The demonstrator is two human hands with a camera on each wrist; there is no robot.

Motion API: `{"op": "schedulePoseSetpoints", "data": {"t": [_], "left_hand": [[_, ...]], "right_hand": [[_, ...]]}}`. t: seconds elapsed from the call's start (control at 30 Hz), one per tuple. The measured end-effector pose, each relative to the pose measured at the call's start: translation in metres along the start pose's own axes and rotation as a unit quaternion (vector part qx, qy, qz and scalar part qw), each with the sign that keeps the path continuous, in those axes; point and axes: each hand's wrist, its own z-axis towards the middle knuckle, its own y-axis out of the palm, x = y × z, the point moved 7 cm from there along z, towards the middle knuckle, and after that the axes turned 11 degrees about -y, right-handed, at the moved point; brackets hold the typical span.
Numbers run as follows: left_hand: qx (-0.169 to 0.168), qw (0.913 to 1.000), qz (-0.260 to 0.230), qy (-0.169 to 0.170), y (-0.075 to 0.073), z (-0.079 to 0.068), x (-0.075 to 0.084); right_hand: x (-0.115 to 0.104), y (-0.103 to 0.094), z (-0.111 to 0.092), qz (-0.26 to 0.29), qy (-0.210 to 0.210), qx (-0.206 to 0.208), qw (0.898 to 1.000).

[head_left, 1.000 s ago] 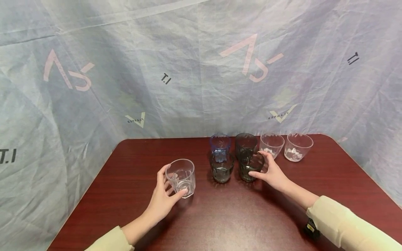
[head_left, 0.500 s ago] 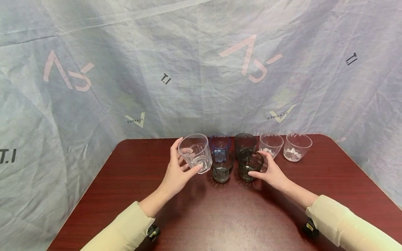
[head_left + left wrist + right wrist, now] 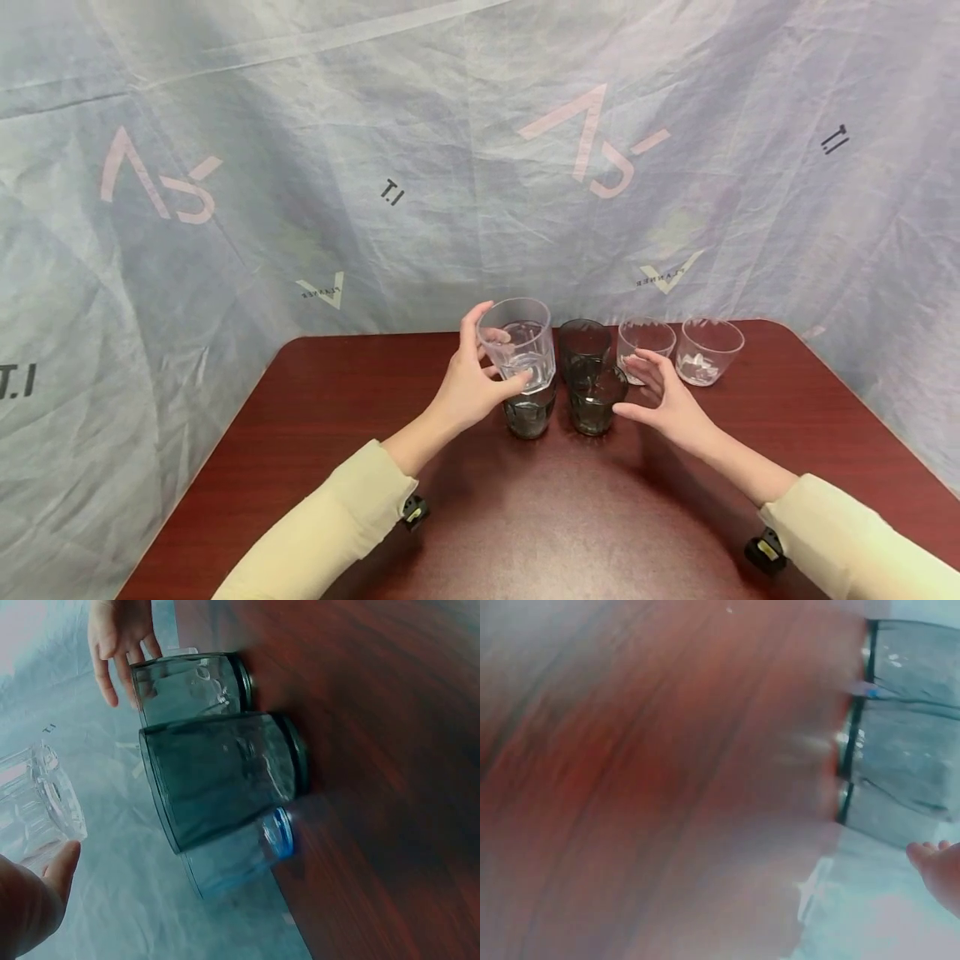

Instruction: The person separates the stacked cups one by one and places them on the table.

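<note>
My left hand [image 3: 468, 383] holds a clear faceted drinking glass [image 3: 538, 354] in the air, tilted a little, thumb near its base. Below it on the table stands a smoky grey glass [image 3: 527, 421]; the left wrist view shows a gap between the two. To the right stands a second smoky glass [image 3: 590, 410]. Beside that one, my right hand [image 3: 678, 412] has its fingers spread and holds nothing. A blue glass [image 3: 244, 859] shows in the left wrist view behind the nearest smoky glass; in the head view the held glass covers it.
Behind the front pair stand another smoky glass [image 3: 585, 337] and two clear glasses, one [image 3: 647, 337] partly behind my right fingers and one [image 3: 708, 354] farther right. The dark red table [image 3: 555, 525] ends at a hanging grey cloth [image 3: 450, 233].
The left hand has carried the clear glass right and up, from the table's left part to over the front left smoky glass. My right hand has let go of the other front smoky glass.
</note>
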Motion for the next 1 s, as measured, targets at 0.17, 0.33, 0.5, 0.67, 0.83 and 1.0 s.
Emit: {"op": "schedulePoseSetpoints", "data": {"t": [0.17,0.33,0.5,0.67,0.83,1.0], "left_hand": [[0.000,0.9997,0.026,0.007,0.018,0.009,0.005],[-0.002,0.9992,0.023,0.032,0.041,0.020,0.013],[-0.015,0.9981,0.037,0.046,0.065,0.032,0.018],[-0.030,0.9962,0.065,0.049,0.088,0.045,0.021],[-0.042,0.9958,0.076,0.030,0.112,0.054,0.022],[-0.039,0.9948,0.090,0.028,0.135,0.060,0.021]], "right_hand": [[-0.013,-0.016,-0.004,-0.005,-0.029,0.012,1.000],[-0.019,-0.036,-0.012,-0.016,-0.038,0.026,0.999],[-0.017,-0.057,-0.025,-0.036,-0.044,0.043,0.997],[-0.012,-0.080,-0.041,-0.079,-0.039,0.056,0.995],[-0.008,-0.100,-0.058,-0.103,-0.020,0.061,0.993],[-0.009,-0.114,-0.067,-0.110,-0.013,0.065,0.992]]}}
